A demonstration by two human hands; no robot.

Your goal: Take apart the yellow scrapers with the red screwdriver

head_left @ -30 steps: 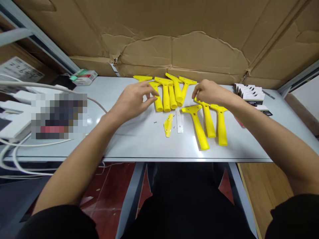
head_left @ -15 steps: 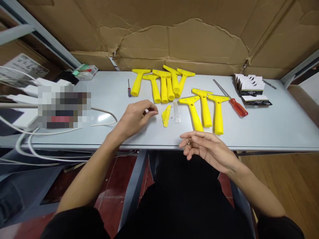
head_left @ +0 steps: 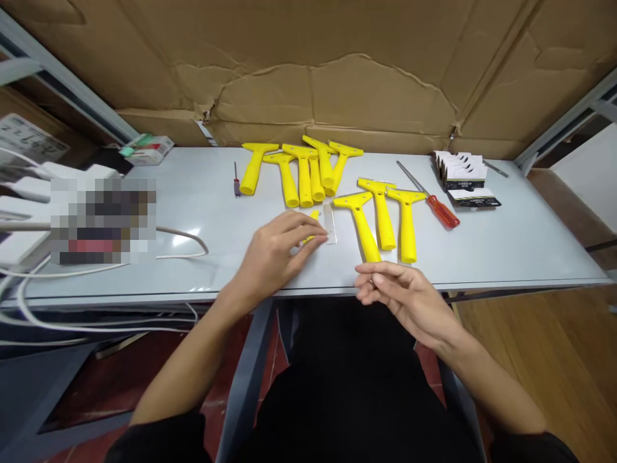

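Observation:
My left hand (head_left: 282,247) reaches over the table, thumb and forefinger pinched at the lower end of a flat silvery strip (head_left: 330,222); whatever is between the fingertips is too small to tell. Beneath that hand lies a small yellow plate (head_left: 315,215), mostly covered. My right hand (head_left: 402,292) is held at the table's front edge with curled fingers and the thumb against them; a tiny dark speck shows there, too small to name. Just beyond it lies a yellow scraper handle (head_left: 364,231), with two more, one in the middle (head_left: 384,218) and one on the right (head_left: 407,225).
Several yellow scraper handles (head_left: 304,177) lie in a group farther back. A small screwdriver (head_left: 236,183) is left of them, a red-handled screwdriver (head_left: 441,212) to the right, near folded white-and-black cards (head_left: 463,170). White cables and a power strip (head_left: 29,212) occupy the left. Cardboard (head_left: 376,96) stands behind.
My left hand has moved right and now covers most of the yellow plate, its fingertips at the strip. The right hand's fingers have drawn closer together. The view has shifted slightly.

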